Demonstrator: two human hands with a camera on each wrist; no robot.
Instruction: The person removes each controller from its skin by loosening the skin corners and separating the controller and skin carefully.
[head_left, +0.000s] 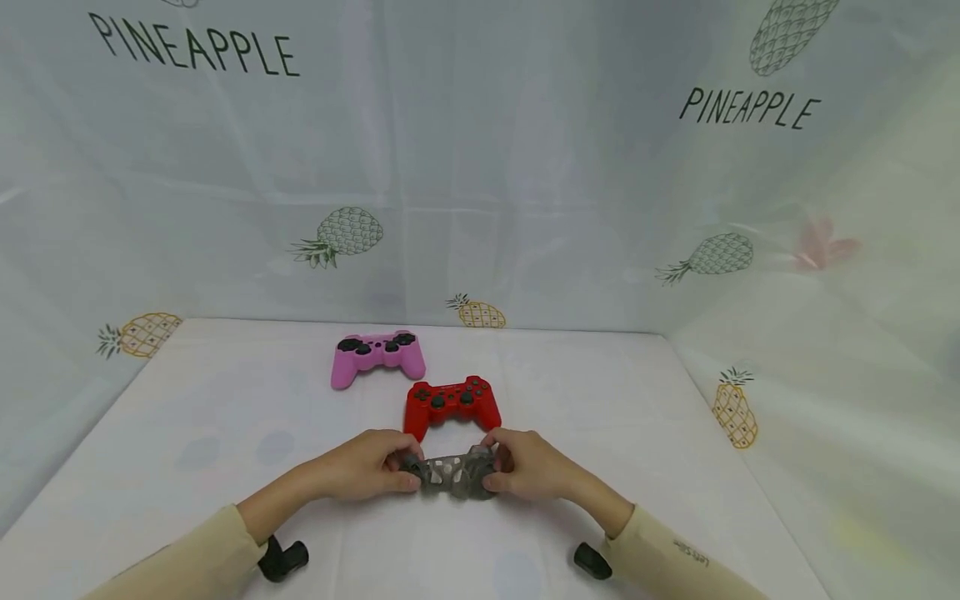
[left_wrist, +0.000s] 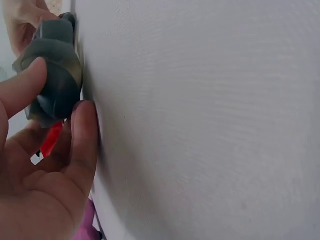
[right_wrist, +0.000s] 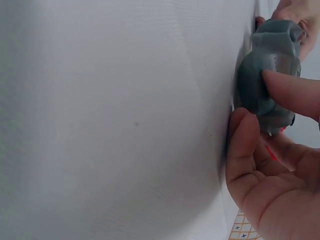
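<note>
Both hands hold a grey camouflage-patterned game controller (head_left: pixel 454 475) low over the white table, one at each end. My left hand (head_left: pixel 367 467) pinches its left grip with the thumb on the near side and the fingers curled behind. At the other end, my right hand (head_left: pixel 531 465) grips it the same way. In the left wrist view the thumb presses the controller (left_wrist: pixel 55 70) while fingertips reach under it. The right wrist view has the thumb against the controller's rounded grip (right_wrist: pixel 255 85). Just beyond lies a red game controller (head_left: pixel 452 403).
Farther back and to the left, a pink game controller (head_left: pixel 378 354) rests on the white-covered table (head_left: pixel 600 392). A pineapple-printed curtain (head_left: pixel 525 167) hangs behind the table and along its sides. Black wrist-worn pieces (head_left: pixel 283 560) show below the sleeves.
</note>
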